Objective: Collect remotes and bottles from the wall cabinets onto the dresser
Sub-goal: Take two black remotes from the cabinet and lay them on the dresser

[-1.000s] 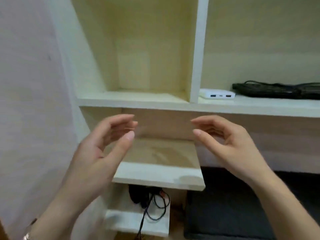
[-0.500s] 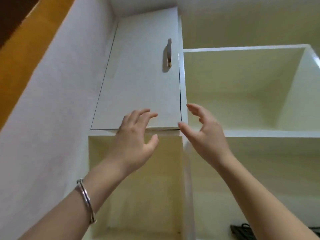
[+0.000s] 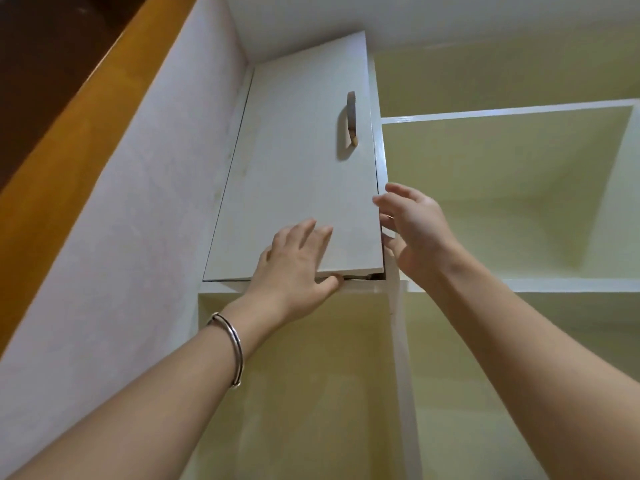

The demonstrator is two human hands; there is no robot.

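Task's things: no remote or bottle is in view. Any here would lie behind the closed door, which is a judgement, not something seen.
Door: white flat-panel cabinet door [image 3: 298,174], centre of view, long axis running from 12 to 6 o'clock with a slight lean toward 1 o'clock.
Handle: grey curved bar handle [image 3: 350,119], near the door's 3 o'clock edge in its upper half, long axis parallel to the door's.
Gap: a dark slit [image 3: 362,276] shows at the door's 5 o'clock corner, so the door appears just off its frame there.
Left hand: left hand [image 3: 294,271] at the door's 6 o'clock edge, fingers extended flat on the face, thumb tucked under the lower edge and pinching it.
Right hand: right hand [image 3: 415,230] at the door's 4 o'clock corner, fingers loosely spread with their tips at the free edge. Whether they reach behind it cannot be told.
Governing relation: the handle lies at 1 o'clock from the left hand and 11 o'clock from the right. The right hand is the nearer to it.
Probable swing: hinges are likely on the 9 o'clock side, against the pale textured wall [image 3: 121,237].
Surroundings: open cream compartment [image 3: 502,188] at 3 o'clock; another open compartment [image 3: 294,375] at 6 o'clock; silver bangle [image 3: 232,351] on the left wrist.
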